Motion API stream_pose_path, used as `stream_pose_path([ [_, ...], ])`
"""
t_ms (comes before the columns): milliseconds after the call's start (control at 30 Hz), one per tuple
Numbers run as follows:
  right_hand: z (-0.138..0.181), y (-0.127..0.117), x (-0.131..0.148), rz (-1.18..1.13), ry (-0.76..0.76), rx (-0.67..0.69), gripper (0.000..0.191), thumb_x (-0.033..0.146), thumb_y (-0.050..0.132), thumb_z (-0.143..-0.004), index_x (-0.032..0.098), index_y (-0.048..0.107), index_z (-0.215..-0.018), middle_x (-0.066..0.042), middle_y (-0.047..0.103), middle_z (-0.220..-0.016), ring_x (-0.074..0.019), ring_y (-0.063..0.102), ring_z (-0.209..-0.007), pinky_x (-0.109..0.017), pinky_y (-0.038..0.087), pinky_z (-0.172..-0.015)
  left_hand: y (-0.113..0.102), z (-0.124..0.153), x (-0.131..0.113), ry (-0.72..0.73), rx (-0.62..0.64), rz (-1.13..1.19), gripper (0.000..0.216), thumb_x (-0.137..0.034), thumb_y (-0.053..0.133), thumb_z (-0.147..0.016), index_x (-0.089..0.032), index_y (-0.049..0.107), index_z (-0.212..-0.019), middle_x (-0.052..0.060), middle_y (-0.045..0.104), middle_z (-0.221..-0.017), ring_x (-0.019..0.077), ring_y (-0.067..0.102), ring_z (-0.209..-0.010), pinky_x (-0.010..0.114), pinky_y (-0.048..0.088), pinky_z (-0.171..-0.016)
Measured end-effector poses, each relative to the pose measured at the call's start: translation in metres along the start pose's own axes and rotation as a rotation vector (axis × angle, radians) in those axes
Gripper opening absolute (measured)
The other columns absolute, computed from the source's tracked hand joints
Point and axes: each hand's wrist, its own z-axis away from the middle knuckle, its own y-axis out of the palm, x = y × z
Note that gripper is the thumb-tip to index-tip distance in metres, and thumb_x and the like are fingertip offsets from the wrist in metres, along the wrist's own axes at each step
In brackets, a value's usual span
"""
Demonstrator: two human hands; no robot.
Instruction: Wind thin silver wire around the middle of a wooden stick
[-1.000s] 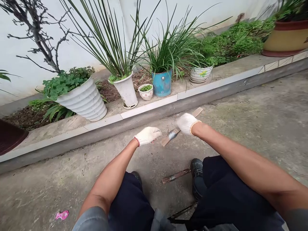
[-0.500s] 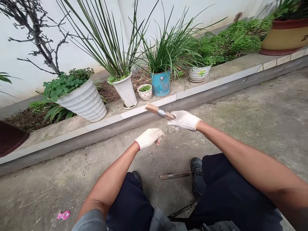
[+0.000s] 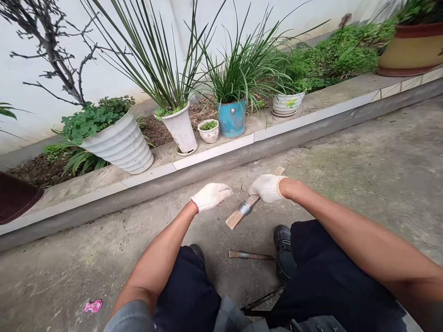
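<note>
Both my hands wear white knit gloves. My right hand [image 3: 267, 187] is closed round the middle of a flat wooden stick [image 3: 236, 216] that has a band of grey wire [image 3: 245, 208] wound about it; the stick slants down to the left. My left hand [image 3: 211, 195] is closed in a pinch on a thin wire that runs from its fingers to the wound band. Both hands hover above the concrete ground, in front of my knees.
A second wire-wrapped stick [image 3: 252, 255] lies on the ground by my shoe [image 3: 283, 240]. A raised kerb [image 3: 214, 159] carries a ribbed white pot [image 3: 121, 145], a tall white pot [image 3: 181, 130], a blue pot [image 3: 231, 119]. A pink object [image 3: 92, 305] lies lower left.
The stick has swung: half a second ago it was raised and pointed up-left, now it slants down-left again. My left hand has kept its pinch on the wire, nearly in place.
</note>
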Motion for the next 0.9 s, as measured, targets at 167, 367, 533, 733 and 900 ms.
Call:
stream_pose_path([
  [167, 0.012, -0.010, 0.001, -0.338, -0.121, -0.150, 0.015, 0.031, 0.068, -0.077, 0.020, 0.068, -0.088, 0.002, 0.065, -0.076, -0.0140, 0.056, -0.067, -0.024, 0.031, -0.060, 0.007, -0.001, 0.004, 0.089, 0.036, 0.110, 0.041, -0.053, 0.051, -0.102, -0.018, 0.065, -0.084, 0.000, 0.065, -0.071, 0.0151, 0.061, -0.066, 0.026, 0.046, -0.070],
  [367, 0.000, -0.027, -0.003, -0.399, 0.339, -0.457, 0.032, 0.049, 0.064, -0.089, 0.021, 0.068, -0.102, -0.004, 0.071, -0.089, -0.0177, 0.061, -0.075, -0.025, 0.033, -0.064, 0.019, -0.005, -0.001, 0.035, 0.032, 0.210, 0.042, -0.056, 0.047, -0.103, -0.019, 0.063, -0.093, -0.001, 0.065, -0.071, 0.0153, 0.065, -0.062, 0.027, 0.048, -0.066],
  [533, -0.008, -0.019, -0.021, -0.128, 0.564, -0.466, 0.027, 0.022, 0.056, -0.095, 0.017, 0.074, -0.114, -0.017, 0.076, -0.101, -0.0275, 0.071, -0.091, -0.031, 0.039, -0.073, 0.018, -0.002, -0.003, 0.002, 0.074, 0.130, 0.038, -0.050, 0.047, -0.102, -0.019, 0.067, -0.098, -0.003, 0.064, -0.069, 0.0150, 0.064, -0.060, 0.027, 0.046, -0.066],
  [733, -0.006, -0.011, 0.000, 0.080, 0.373, -0.100, 0.021, 0.013, 0.070, -0.083, 0.013, 0.082, -0.101, -0.021, 0.076, -0.094, -0.0330, 0.072, -0.095, -0.036, 0.046, -0.082, 0.008, 0.001, -0.002, 0.026, -0.033, -0.025, 0.040, -0.047, 0.043, -0.104, -0.019, 0.070, -0.097, -0.003, 0.061, -0.066, 0.0151, 0.060, -0.059, 0.027, 0.042, -0.065],
  [900, 0.007, -0.002, 0.011, -0.035, -0.011, 0.053, 0.021, 0.011, 0.066, -0.072, 0.020, 0.075, -0.089, -0.004, 0.069, -0.078, -0.0200, 0.063, -0.071, -0.029, 0.039, -0.067, 0.001, 0.002, 0.002, 0.026, -0.052, -0.045, 0.041, -0.046, 0.044, -0.104, -0.018, 0.075, -0.102, -0.002, 0.061, -0.065, 0.0161, 0.059, -0.063, 0.027, 0.041, -0.064],
])
